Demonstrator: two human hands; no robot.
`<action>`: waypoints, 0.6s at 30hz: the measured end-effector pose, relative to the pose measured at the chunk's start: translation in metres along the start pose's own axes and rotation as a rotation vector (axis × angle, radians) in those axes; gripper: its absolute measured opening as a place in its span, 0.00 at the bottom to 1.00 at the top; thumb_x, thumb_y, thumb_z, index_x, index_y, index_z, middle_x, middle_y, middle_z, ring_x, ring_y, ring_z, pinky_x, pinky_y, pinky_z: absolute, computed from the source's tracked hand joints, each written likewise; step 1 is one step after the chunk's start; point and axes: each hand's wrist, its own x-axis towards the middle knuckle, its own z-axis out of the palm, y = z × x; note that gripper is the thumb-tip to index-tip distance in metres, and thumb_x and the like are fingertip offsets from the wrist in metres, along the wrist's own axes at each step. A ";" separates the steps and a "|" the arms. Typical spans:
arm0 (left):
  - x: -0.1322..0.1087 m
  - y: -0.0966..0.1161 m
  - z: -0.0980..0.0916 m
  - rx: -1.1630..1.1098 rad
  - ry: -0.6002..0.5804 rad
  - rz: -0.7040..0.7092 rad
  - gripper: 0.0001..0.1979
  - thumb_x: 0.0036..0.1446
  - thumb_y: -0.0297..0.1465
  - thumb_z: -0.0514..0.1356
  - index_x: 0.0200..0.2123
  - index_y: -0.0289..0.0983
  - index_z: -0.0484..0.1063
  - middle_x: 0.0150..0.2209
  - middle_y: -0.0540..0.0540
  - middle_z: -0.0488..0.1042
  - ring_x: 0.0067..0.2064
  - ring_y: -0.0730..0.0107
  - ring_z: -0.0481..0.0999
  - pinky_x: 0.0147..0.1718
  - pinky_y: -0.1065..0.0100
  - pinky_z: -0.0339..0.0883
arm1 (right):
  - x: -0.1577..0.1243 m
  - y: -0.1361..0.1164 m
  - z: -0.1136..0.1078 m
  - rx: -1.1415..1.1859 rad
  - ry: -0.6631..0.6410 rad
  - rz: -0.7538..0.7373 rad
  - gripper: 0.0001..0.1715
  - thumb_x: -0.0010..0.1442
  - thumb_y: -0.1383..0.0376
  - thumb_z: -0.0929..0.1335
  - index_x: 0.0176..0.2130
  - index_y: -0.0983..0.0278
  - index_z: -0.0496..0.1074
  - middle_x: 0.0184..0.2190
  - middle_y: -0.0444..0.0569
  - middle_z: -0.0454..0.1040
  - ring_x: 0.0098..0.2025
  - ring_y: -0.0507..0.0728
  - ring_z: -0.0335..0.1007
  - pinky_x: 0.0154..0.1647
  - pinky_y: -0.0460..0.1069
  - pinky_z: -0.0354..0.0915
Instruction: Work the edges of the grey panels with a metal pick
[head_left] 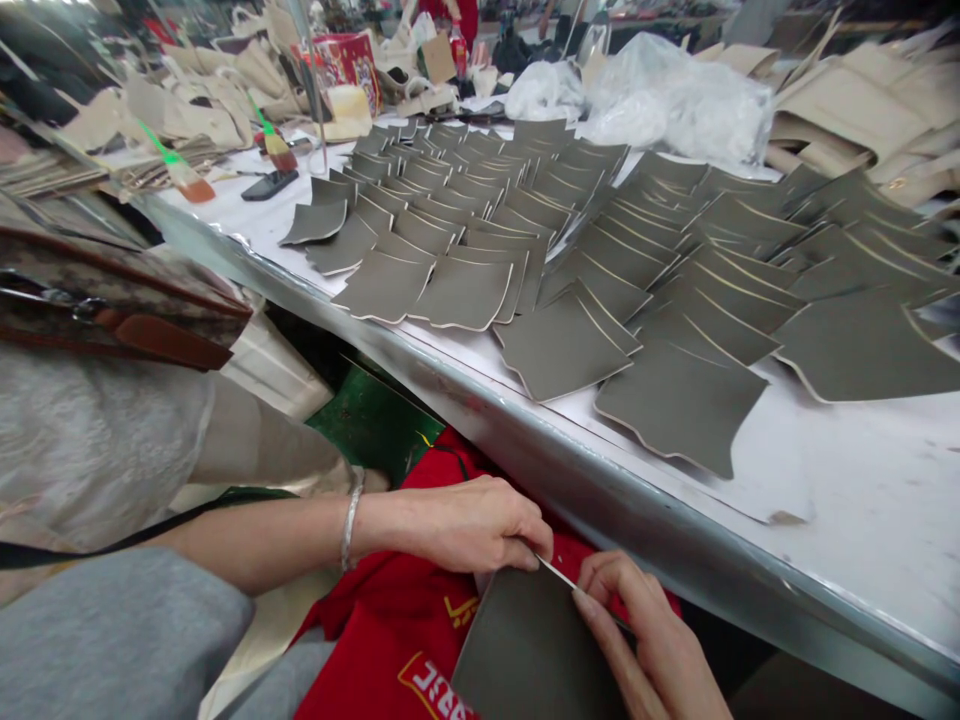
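Below the table edge, over a red cloth (390,630) in my lap, I hold a stack of grey cut pieces (525,650). My left hand (472,525), with a silver bangle on its wrist, pinches the top edge of the stack with closed fingers. My right hand (645,640) grips the same stack from the right, with its fingers curled on the upper corner. Several more grey pieces with pale edges (600,250) lie fanned in overlapping rows on the white table (862,490).
Two green-handled brushes (187,175) and a dark phone-like object (270,184) lie at the table's far left. Clear plastic bags (675,95) and beige cut parts (847,100) are piled at the back. A brown patterned bag (112,300) sits at my left.
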 end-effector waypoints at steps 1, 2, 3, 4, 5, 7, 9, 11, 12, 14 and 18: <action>0.001 0.001 0.002 0.033 0.006 -0.004 0.04 0.60 0.26 0.60 0.33 0.35 0.74 0.32 0.48 0.72 0.38 0.69 0.71 0.38 0.73 0.61 | 0.000 -0.001 0.001 -0.016 0.020 -0.009 0.11 0.67 0.63 0.61 0.30 0.59 0.61 0.29 0.41 0.70 0.31 0.50 0.68 0.33 0.42 0.65; 0.002 0.001 0.004 0.050 0.018 -0.005 0.03 0.60 0.27 0.61 0.34 0.36 0.74 0.32 0.48 0.72 0.38 0.68 0.71 0.39 0.72 0.61 | 0.000 -0.001 0.002 -0.030 0.035 -0.015 0.11 0.66 0.63 0.61 0.30 0.59 0.61 0.29 0.41 0.70 0.30 0.50 0.67 0.33 0.43 0.65; 0.003 0.001 0.007 0.047 0.037 -0.002 0.03 0.59 0.29 0.62 0.35 0.36 0.75 0.32 0.49 0.73 0.39 0.67 0.71 0.40 0.72 0.61 | 0.001 -0.002 0.002 -0.041 0.046 -0.020 0.11 0.66 0.63 0.61 0.31 0.58 0.61 0.29 0.41 0.70 0.30 0.50 0.67 0.32 0.43 0.65; 0.004 0.001 0.010 0.027 0.056 0.007 0.03 0.59 0.30 0.62 0.35 0.36 0.75 0.32 0.49 0.73 0.39 0.68 0.71 0.41 0.72 0.61 | 0.001 -0.003 0.002 -0.048 0.060 -0.031 0.10 0.66 0.63 0.62 0.31 0.58 0.61 0.29 0.41 0.70 0.30 0.50 0.67 0.32 0.43 0.65; 0.006 0.001 0.012 -0.002 0.076 0.017 0.03 0.59 0.30 0.62 0.36 0.36 0.75 0.32 0.49 0.73 0.38 0.68 0.71 0.41 0.72 0.61 | 0.001 -0.003 0.002 -0.049 0.070 -0.048 0.10 0.66 0.63 0.62 0.31 0.58 0.61 0.29 0.41 0.70 0.30 0.50 0.66 0.32 0.43 0.65; 0.008 0.000 0.017 -0.054 0.106 0.039 0.03 0.59 0.29 0.62 0.35 0.36 0.76 0.31 0.50 0.72 0.37 0.70 0.71 0.39 0.73 0.61 | 0.000 -0.004 0.000 -0.041 0.077 -0.058 0.10 0.66 0.63 0.62 0.31 0.58 0.61 0.30 0.41 0.70 0.31 0.50 0.67 0.32 0.43 0.64; 0.009 0.000 0.019 -0.095 0.119 0.064 0.02 0.59 0.27 0.62 0.34 0.36 0.76 0.30 0.50 0.70 0.36 0.71 0.70 0.38 0.74 0.60 | -0.003 -0.004 -0.001 -0.038 0.068 -0.020 0.10 0.65 0.62 0.63 0.31 0.58 0.61 0.30 0.41 0.70 0.32 0.50 0.67 0.33 0.43 0.65; 0.009 0.000 0.019 -0.130 0.122 0.078 0.02 0.58 0.26 0.62 0.34 0.35 0.76 0.29 0.51 0.69 0.35 0.72 0.70 0.38 0.74 0.60 | -0.006 -0.004 -0.003 -0.047 0.066 0.041 0.08 0.64 0.60 0.65 0.33 0.58 0.63 0.30 0.40 0.70 0.31 0.51 0.68 0.32 0.44 0.65; 0.009 0.001 0.018 -0.146 0.121 0.082 0.02 0.58 0.25 0.62 0.34 0.35 0.76 0.29 0.51 0.69 0.35 0.72 0.69 0.38 0.74 0.60 | -0.006 -0.005 -0.004 -0.060 0.072 0.063 0.07 0.64 0.59 0.65 0.35 0.58 0.64 0.30 0.41 0.70 0.31 0.51 0.68 0.32 0.44 0.65; 0.009 0.002 0.017 -0.167 0.116 0.089 0.03 0.58 0.25 0.62 0.35 0.35 0.76 0.30 0.51 0.69 0.36 0.72 0.69 0.38 0.74 0.60 | -0.005 -0.006 -0.005 -0.097 0.057 0.060 0.07 0.63 0.57 0.66 0.38 0.57 0.66 0.32 0.42 0.72 0.32 0.52 0.69 0.33 0.45 0.65; 0.008 0.002 0.017 -0.210 0.133 0.093 0.03 0.59 0.24 0.61 0.35 0.35 0.76 0.29 0.51 0.68 0.35 0.73 0.68 0.37 0.74 0.59 | 0.001 -0.008 -0.011 -0.184 -0.049 -0.071 0.10 0.66 0.58 0.64 0.34 0.57 0.69 0.30 0.42 0.73 0.32 0.53 0.69 0.34 0.47 0.62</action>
